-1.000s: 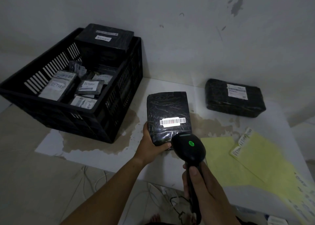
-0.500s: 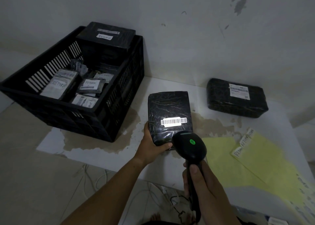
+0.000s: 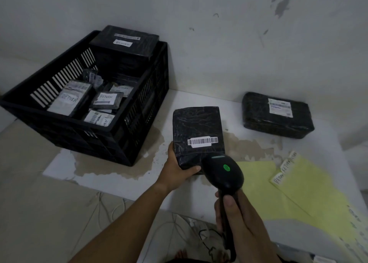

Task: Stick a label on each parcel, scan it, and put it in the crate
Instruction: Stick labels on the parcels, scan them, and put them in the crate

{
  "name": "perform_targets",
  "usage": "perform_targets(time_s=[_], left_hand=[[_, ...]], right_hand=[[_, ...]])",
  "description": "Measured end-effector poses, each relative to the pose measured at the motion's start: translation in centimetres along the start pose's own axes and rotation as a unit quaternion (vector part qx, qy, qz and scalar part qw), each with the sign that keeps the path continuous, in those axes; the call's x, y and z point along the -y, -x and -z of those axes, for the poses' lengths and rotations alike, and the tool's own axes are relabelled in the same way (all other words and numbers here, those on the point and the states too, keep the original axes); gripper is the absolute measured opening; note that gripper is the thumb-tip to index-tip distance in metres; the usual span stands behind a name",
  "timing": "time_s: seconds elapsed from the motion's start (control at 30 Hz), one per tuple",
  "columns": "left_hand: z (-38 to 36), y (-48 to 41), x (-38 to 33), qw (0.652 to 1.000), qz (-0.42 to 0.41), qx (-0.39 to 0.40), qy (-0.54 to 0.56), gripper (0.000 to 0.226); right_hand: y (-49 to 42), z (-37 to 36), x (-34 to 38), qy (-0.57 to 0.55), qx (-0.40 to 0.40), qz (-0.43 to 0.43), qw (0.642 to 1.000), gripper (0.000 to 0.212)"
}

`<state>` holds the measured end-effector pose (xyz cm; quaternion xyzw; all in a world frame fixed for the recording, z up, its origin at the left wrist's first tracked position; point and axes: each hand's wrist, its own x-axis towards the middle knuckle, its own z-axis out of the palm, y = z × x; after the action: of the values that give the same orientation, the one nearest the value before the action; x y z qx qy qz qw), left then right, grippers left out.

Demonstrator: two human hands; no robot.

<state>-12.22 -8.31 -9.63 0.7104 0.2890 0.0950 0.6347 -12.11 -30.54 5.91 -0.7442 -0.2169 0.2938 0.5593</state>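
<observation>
I'm on the scan step. My left grip (image 3: 179,171) is wrapped round the near left corner of the parcel (image 3: 197,123). The parcel rests on the desk (image 3: 199,99) just right of the crate (image 3: 151,103), with its barcode label (image 3: 202,141) facing up. My right grip (image 3: 239,223) is closed round the handle of the scanner (image 3: 223,171). The scanner's head hangs over the parcel's near edge, and its green lamp is lit. To do this well, I'd steady the parcel and aim the scanner's window square at the label. I'd also back it off a little, since it sits very close and the glossy wrap may glare. I judge the crate comes only after a clean read.
</observation>
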Motion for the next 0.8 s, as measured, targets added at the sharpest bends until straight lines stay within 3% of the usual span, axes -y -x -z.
perform_targets(time_s=[0.23,0.47,0.67,0.8], left_hand=[[0.0,0.1,-0.2,1.0,0.002,-0.005,0.002,0.115],[0.6,-0.8,-1.3,1.0,0.022,0.008,-0.018,0.116],[0.9,-2.9,-2.6,0.996,0.053,0.04,-0.065,0.109],[0.5,-3.5,-2.4,0.996,0.072,0.023,-0.047,0.106]], right_hand=[[-0.2,0.2,-0.2,0.008,0.025,0.004,1.0,0.065],[-2.7,1.0,-1.8,-0.044,-0.014,-0.027,0.999,0.031],[-9.1,6.5,-6.8,0.042,-0.132,-0.045,0.989,0.05],[-13.0,9.1,-11.1,0.116,-0.108,-0.099,0.982,0.056]])
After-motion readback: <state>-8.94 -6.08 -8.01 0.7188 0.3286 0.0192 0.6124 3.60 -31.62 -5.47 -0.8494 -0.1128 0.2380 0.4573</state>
